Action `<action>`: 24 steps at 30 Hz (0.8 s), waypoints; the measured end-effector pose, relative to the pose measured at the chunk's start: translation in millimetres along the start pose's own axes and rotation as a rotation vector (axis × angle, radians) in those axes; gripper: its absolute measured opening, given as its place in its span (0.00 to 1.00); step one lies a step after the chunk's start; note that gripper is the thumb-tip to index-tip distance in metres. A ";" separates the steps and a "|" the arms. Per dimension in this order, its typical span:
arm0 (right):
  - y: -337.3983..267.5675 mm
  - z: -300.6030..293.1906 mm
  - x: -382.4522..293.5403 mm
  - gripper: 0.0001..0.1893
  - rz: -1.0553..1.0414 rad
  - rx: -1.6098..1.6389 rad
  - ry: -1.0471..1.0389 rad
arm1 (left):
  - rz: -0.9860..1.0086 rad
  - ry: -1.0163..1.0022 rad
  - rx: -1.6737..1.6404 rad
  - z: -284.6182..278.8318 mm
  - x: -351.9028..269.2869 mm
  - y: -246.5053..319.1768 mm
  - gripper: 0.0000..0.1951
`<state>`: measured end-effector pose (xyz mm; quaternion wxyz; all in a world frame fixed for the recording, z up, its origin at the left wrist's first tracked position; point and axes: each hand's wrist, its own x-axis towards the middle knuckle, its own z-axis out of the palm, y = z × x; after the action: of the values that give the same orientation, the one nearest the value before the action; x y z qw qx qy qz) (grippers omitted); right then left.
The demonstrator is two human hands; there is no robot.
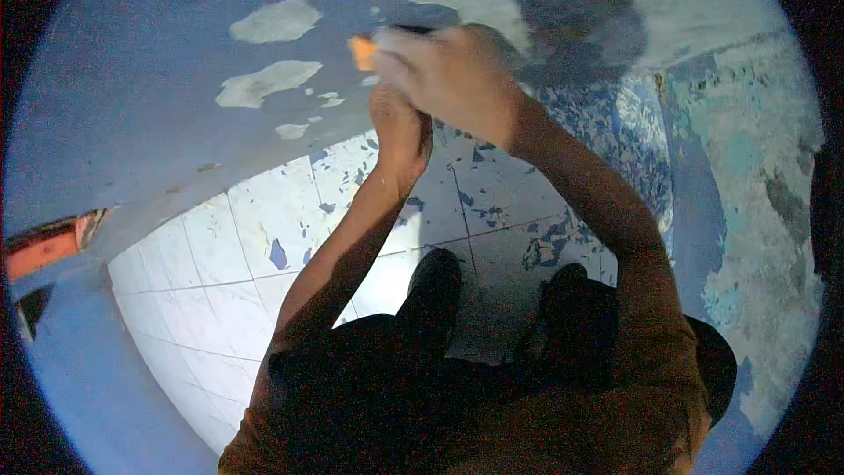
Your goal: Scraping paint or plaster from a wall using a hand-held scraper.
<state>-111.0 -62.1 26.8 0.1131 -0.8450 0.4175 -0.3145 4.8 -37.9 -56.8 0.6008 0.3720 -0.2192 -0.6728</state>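
Observation:
Before me stands a blue painted wall (158, 79) with pale bare patches (275, 21) where paint is gone. My right hand (455, 72), blurred, is closed round an object by the wall; an orange part (362, 53) sticks out to its left, and I cannot tell what tool it is. Just below, my left hand (399, 122) is curled close to the right one; whether it also grips the object is hidden. Paint flakes (488, 214) lie scattered on the white tiled floor under my hands.
Another wall (758, 211) with peeled, patchy paint runs down the right side. An orange-red object (46, 251) shows at the far left, beside a blue surface (86, 376). My dark shoes (435, 277) stand on the tiles (191, 290). More flakes gather near the corner at the right.

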 end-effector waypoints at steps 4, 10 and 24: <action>18.8 0.9 -42.3 0.09 0.209 0.185 0.186 | 0.162 -0.116 0.169 6.2 2.7 3.1 0.10; 32.4 0.0 -62.9 0.13 0.221 -0.224 0.281 | 0.137 -0.189 0.182 31.1 7.5 -4.0 0.11; 30.1 -3.8 -27.5 0.13 0.058 -0.037 0.002 | 0.389 -0.020 0.420 -5.0 15.6 -34.7 0.09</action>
<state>-144.9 -59.3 4.1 0.1061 -0.8342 0.4476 -0.3041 -13.8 -45.9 -89.4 0.6261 0.4326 -0.4268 -0.4885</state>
